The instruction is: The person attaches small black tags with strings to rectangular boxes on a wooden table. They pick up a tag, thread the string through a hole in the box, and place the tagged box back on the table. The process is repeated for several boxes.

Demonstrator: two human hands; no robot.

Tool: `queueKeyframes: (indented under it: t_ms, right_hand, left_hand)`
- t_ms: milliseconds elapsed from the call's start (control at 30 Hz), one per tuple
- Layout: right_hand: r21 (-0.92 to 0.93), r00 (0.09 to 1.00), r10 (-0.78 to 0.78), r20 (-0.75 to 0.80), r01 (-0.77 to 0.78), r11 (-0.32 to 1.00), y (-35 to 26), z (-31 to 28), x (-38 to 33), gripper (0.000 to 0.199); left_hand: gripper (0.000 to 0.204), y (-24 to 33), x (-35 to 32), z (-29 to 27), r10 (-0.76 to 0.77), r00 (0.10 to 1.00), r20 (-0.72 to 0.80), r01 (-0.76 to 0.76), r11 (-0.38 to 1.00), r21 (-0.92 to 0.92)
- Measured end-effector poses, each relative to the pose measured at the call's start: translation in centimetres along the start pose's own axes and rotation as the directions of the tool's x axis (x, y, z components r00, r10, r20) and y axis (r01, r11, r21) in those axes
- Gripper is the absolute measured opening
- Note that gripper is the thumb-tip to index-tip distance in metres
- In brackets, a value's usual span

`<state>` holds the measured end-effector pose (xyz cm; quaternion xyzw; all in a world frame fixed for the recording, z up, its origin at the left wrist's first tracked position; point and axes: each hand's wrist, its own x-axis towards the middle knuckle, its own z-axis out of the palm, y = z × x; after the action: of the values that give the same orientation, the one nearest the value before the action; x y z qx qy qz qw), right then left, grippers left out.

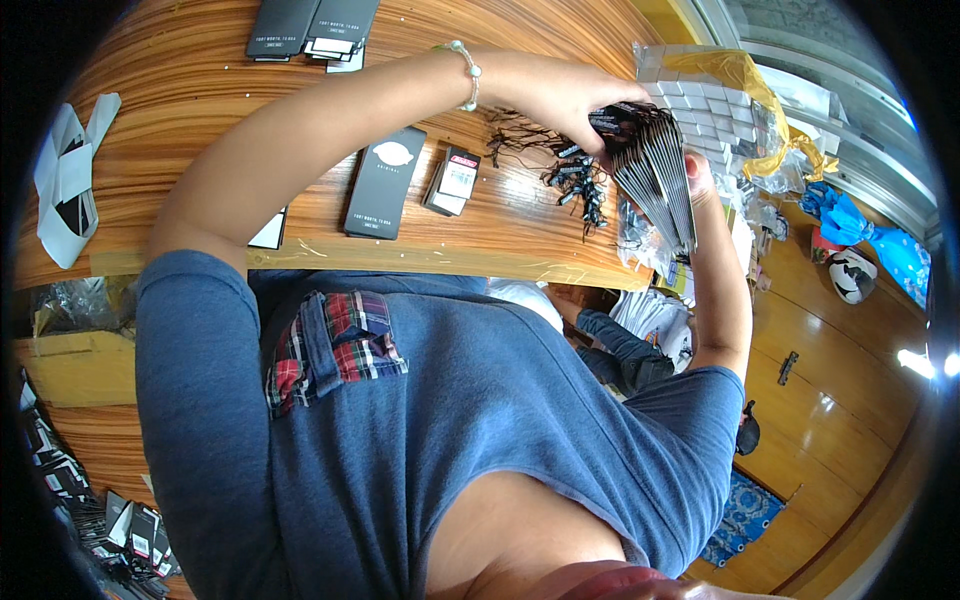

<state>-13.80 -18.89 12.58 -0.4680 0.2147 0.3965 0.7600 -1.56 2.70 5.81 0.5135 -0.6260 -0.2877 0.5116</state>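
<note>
A thick fanned stack of dark hang tags (655,185) is held up over the right end of the table, tilted, with its black strings bunched at the top. My left hand (565,95) is closed around the string end, its thumb on the near side. At the stack's right edge my right hand (702,180) grips it, its thumb showing and the other fingers hidden. Loose black strings with small fasteners (580,185) hang or lie just left of the stack. Beneath my left forearm are a long dark tag pile (385,190) and a smaller pile of labels (453,182).
More dark tags (310,30) lie at the table's far side, and a folded white paper strip (68,190) at its left. A plastic bag of white pieces with yellow tape (710,110) stands beyond my right hand. Tag bundles (125,530) fill the lower left.
</note>
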Motion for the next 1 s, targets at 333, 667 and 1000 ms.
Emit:
queueKeyframes:
  t_ms: [333, 667, 1000]
  right_hand:
    - [-0.167, 0.968, -0.068, -0.242, 0.027, 0.986, -1.3, -0.4, -1.3, 0.074]
    - [-0.562, 0.932, 0.047, -0.359, -0.256, 0.786, -6.2, -0.1, -1.9, 0.060]
    - [-0.867, 0.889, 0.087, -0.450, -0.411, -0.281, -12.4, 10.7, 3.0, 0.085]
  left_hand:
    - [0.031, 0.5, -0.6, -1.9, -0.053, 0.990, -0.131, 0.066, 0.993, 0.102]
    - [0.082, -1.0, -0.4, -4.4, -0.053, 0.985, 0.162, 0.030, 0.990, 0.141]
    - [0.113, -2.5, 4.7, -2.0, 0.187, 0.966, -0.180, -0.230, 0.940, -0.253]
